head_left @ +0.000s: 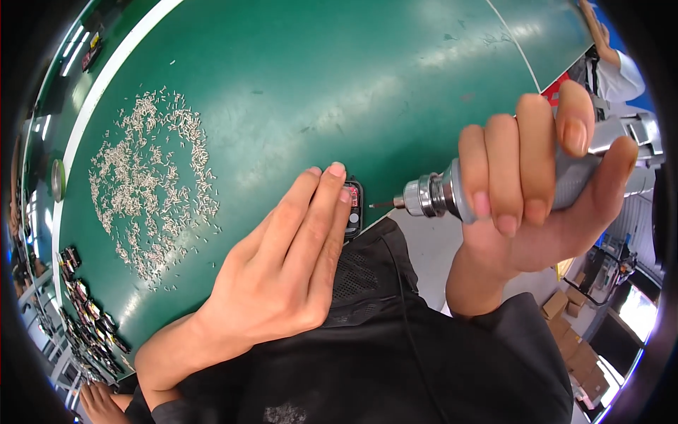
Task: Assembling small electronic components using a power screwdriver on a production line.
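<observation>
Left hand (282, 272): flat, fingers extended and together, palm down at the near edge of the green matte tabletop (318, 85). Its fingertips (332, 173) press on a small black rectangular component with a pink-red face (353, 206), which lies right at that near edge. The hand grips nothing; it holds the part down by pressure only.

Right hand (537, 191): clenched around the grey cylindrical body of an electric screwdriver with a silver metal chuck (452, 194). The tool lies roughly level, its thin dark bit pointing at the small component, tip just beside the part's right side. Whether the tip touches cannot be told.

A wide scatter of small pale metal screws (155, 177) covers the left part of the tabletop, well apart from both hands. A row of further small dark components (88, 318) lies along the near-left edge. Another person's white sleeve (621, 74) shows at the far right corner.
</observation>
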Available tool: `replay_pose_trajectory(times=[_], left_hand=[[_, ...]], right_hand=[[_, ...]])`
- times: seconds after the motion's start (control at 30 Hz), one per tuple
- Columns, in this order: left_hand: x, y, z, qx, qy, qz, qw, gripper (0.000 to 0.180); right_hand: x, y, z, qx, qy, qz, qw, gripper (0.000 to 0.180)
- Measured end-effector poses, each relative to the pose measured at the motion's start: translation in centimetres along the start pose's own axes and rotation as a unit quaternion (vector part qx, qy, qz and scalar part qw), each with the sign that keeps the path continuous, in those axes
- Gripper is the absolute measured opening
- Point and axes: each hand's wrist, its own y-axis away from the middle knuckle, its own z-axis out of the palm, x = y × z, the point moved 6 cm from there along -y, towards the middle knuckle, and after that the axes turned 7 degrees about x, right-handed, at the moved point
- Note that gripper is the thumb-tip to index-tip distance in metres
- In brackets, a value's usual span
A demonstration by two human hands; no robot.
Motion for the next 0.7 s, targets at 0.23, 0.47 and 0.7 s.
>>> replay_pose_trajectory(times=[0.23, 0.47, 0.7], left_hand=[[0.0, -0.2, 0.0, 0.009, 0.007, -0.019, 1.0, 0.031], [-0.1, 0.0, 0.0, 0.021, 0.032, -0.045, 0.998, 0.034], [0.0, 0.2, -0.1, 0.047, 0.042, -0.053, 0.997, 0.037]], right_hand=[[1.1, -1.0, -0.3, -0.009, 0.028, 0.019, 0.999, 0.039], [1.3, -1.5, 0.1, -0.007, 0.028, 0.035, 0.999, 0.037], [2.2, -2.4, 2.4, -0.043, 0.076, 0.061, 0.994, 0.034]])
